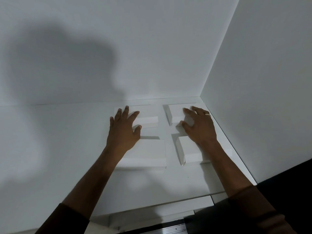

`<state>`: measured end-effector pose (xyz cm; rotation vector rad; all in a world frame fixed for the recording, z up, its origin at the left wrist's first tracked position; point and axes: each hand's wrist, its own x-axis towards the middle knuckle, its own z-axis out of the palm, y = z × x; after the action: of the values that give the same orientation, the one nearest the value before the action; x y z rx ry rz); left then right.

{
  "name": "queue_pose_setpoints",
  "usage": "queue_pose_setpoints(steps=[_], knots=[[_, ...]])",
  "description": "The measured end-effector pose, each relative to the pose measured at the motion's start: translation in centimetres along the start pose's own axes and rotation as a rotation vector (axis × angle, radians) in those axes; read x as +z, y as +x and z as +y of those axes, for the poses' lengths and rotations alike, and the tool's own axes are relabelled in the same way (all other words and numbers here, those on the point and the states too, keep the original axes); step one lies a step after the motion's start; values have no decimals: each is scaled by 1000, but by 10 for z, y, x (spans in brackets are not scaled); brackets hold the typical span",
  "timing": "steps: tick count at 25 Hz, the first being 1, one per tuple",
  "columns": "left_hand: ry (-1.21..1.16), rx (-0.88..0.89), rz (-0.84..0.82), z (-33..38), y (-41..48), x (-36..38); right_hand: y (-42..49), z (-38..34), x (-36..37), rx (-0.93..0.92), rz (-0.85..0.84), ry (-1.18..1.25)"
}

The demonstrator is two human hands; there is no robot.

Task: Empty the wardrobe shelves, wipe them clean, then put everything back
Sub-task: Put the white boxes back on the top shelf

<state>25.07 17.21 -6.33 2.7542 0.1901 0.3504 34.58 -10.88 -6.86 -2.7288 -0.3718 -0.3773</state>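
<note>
On the white wardrobe shelf (67, 149), toward its right back corner, four small white boxes lie in two rows. At the back left, the left hand (124, 130) rests on the back left box (145, 118): its fingers are spread over the top and left part of the box, while the thumb curls against the near side face, so the hand grips it. At the back right, the right hand (199, 125) lies over the back right box (177, 114), with the fingers bent down onto its top and the thumb pressed at the near front edge, pinching the box; a ring (208, 115) shows on one finger. Nearer the viewer, the front left box (145, 153) lies flat just under the left wrist, partly hidden by the forearm. Beside it, apart by a narrow gap, the front right box (190, 152) sits under the right wrist, its left end flap standing slightly open. The right side wall (261, 90) of the wardrobe stands close to the right pair of boxes. A broad shadow (59, 73) falls across the back wall (152, 48) and the left part of the shelf. Dark sleeves (244, 208) cover both forearms near the bottom edge.
</note>
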Motion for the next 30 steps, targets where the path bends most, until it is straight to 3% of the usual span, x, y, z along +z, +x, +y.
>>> queue_pose_setpoints(steps=[5, 11, 22, 27, 30], knots=[[7, -108, 206, 4, -8, -3, -1, 0, 0, -14, 87, -6], [54, -261, 72, 8, -17, -2, -3, -2, -2, -40, 106, -33], [75, -210, 75, 8, -13, -4, -8, -15, -7, -78, 65, -17], [88, -110, 261, 11, -16, -12, -8, -15, -15, -104, 171, 5], [73, -45, 248, 16, -20, -16, -11, -15, -20, -123, 249, 19]])
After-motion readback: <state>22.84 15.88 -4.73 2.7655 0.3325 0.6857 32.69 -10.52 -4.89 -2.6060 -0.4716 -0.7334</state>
